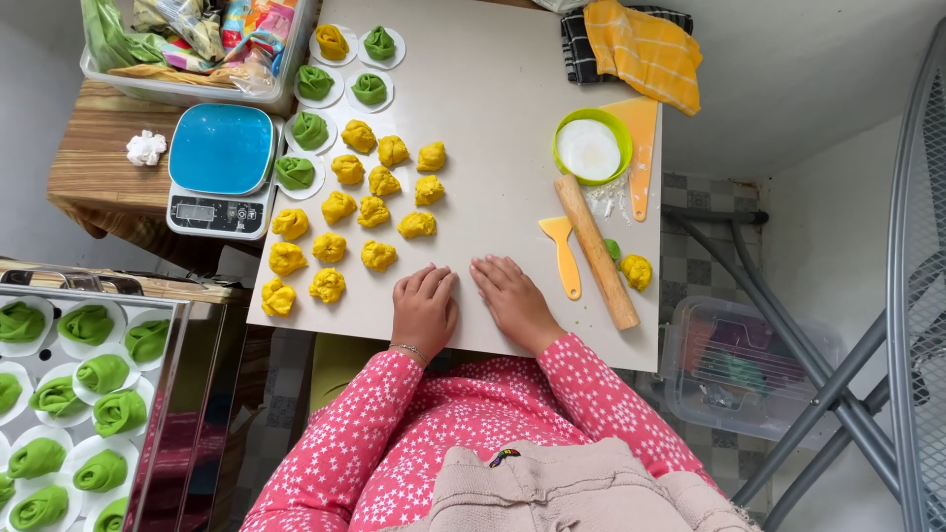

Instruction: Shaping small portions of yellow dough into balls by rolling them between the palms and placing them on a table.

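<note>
Sleeves: pink star-printed sleeves (394, 433) lay nearest the camera.
Left hand: the left hand (425, 307) rested palm down on the white rectangular worktop (493, 128), grip released, holding nothing.
Right hand: the right hand (511, 299) lay flat just beside it, grip also released.
Nearest dough: a yellow folded dough piece (379, 255) sat just beyond and left of the left hand, the nearer hand.
Tools: a yellow plastic scraper (562, 254) and a wooden rolling pin (595, 250) lay right of the right hand, long axes running away from the person.
Far: green folded dough pieces on white paper rounds (315, 83).
</note>
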